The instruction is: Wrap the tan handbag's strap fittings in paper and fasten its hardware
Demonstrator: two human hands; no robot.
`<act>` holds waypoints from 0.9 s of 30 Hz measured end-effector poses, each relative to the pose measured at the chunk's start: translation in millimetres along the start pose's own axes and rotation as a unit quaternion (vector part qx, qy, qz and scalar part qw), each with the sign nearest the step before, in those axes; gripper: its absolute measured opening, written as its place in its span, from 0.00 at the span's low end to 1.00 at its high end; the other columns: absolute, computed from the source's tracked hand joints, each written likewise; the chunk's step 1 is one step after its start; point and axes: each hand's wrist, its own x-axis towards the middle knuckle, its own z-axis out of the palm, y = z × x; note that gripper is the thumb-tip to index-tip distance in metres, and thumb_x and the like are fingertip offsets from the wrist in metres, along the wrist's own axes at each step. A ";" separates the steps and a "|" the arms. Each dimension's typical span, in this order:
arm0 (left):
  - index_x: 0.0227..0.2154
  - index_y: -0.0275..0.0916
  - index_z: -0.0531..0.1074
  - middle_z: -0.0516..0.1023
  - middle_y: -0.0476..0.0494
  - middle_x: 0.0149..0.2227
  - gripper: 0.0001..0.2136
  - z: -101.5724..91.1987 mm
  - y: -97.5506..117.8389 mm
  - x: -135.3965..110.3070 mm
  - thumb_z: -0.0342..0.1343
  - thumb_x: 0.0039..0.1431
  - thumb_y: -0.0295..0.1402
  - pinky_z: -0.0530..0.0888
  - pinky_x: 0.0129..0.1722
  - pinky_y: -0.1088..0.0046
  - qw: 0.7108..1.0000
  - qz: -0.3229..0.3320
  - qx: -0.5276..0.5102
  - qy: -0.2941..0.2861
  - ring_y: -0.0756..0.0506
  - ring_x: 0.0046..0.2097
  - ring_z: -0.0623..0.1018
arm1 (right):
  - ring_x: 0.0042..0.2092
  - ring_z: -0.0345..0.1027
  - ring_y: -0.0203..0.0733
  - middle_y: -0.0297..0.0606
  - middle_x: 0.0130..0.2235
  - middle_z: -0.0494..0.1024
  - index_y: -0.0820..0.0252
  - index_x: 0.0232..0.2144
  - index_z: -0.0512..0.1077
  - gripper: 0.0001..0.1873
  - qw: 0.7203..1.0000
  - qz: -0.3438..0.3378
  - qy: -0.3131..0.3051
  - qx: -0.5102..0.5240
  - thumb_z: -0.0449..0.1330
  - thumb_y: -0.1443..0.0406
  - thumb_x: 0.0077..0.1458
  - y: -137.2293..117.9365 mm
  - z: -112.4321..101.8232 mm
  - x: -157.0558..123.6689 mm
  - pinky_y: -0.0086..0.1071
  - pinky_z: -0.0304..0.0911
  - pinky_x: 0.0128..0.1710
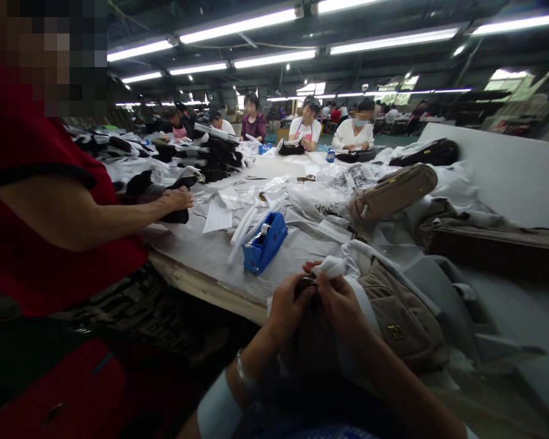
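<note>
A brown bag (407, 305) with a gold emblem lies at the near table edge in front of me, a white band of wrapping around it. My left hand (289, 305) is closed at the bag's top end, its fingers curled by a small dark part that I cannot make out clearly. Close against it, my right hand (341, 302) pinches soft white wrapping (333, 267) between thumb and fingers. The fingertips of both hands nearly meet. Part of the bag is hidden behind my right hand and forearm.
A blue tape dispenser (265, 242) stands beyond my hands. Another brown bag (396, 190) lies at the right. Black bags in white wrapping are piled (215, 152) at the back left. A co-worker in red (50, 213) handles a dark item on the left; others sit across the table.
</note>
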 end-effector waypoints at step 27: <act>0.49 0.38 0.74 0.80 0.40 0.47 0.15 -34.6 11.4 6.7 0.53 0.65 0.39 0.75 0.48 0.69 0.997 0.032 0.028 0.058 0.44 0.46 0.80 | 0.54 0.69 0.47 0.44 0.52 0.76 0.54 0.57 0.70 0.22 0.644 -0.369 -0.204 -0.638 0.48 0.70 0.64 -34.3 -36.1 42.8 0.43 0.65 0.55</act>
